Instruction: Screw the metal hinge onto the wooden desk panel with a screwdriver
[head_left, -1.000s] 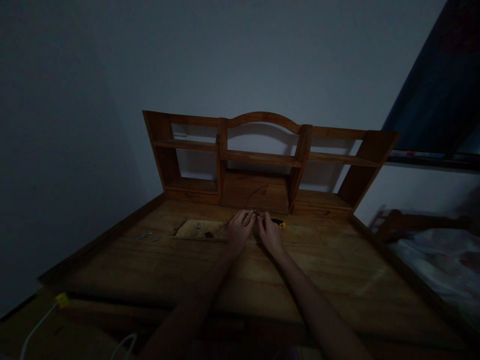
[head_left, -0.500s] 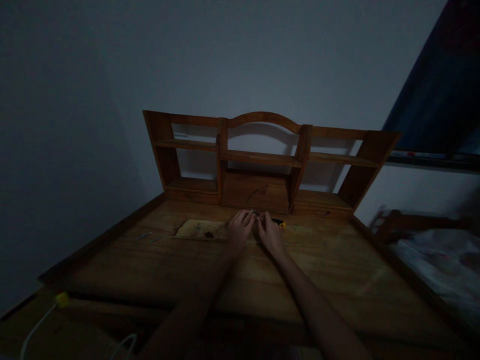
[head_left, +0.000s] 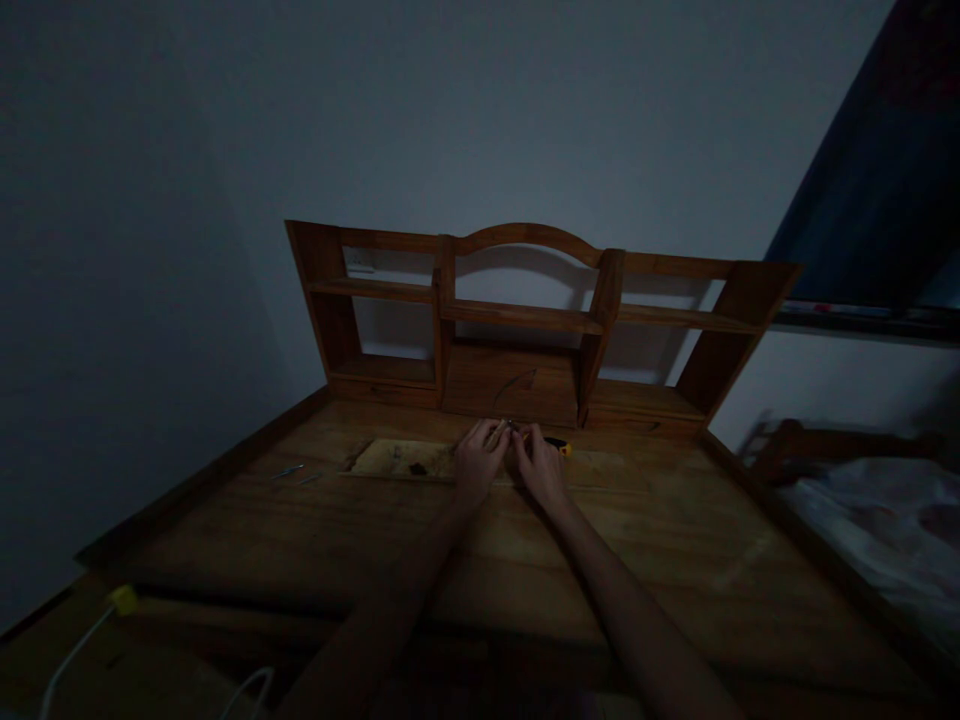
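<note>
Counter (head_left: 315, 540): broad wooden surface, dimly lit, with a raised rim at its left edge.
Shelf unit (head_left: 525, 320): wooden, arched top, 3 bays, standing at the counter's far edge against the wall.
Bed (head_left: 885, 520): pale bedding to the right of the counter.
Board (head_left: 397, 458): flat pale panel lying on the counter, left of the hands.
Left hand (head_left: 480, 462): fingers curled, tips meeting the right hand's around a small metal piece (head_left: 510, 425); whether it pinches it, I cannot tell.
Right hand (head_left: 541, 465): curled the same way, touching the left.
Screwdriver (head_left: 559, 444): yellow and black, lying just beyond the right hand.
Screws (head_left: 289, 470): 2 thin metal pieces, well left of the hands.
</note>
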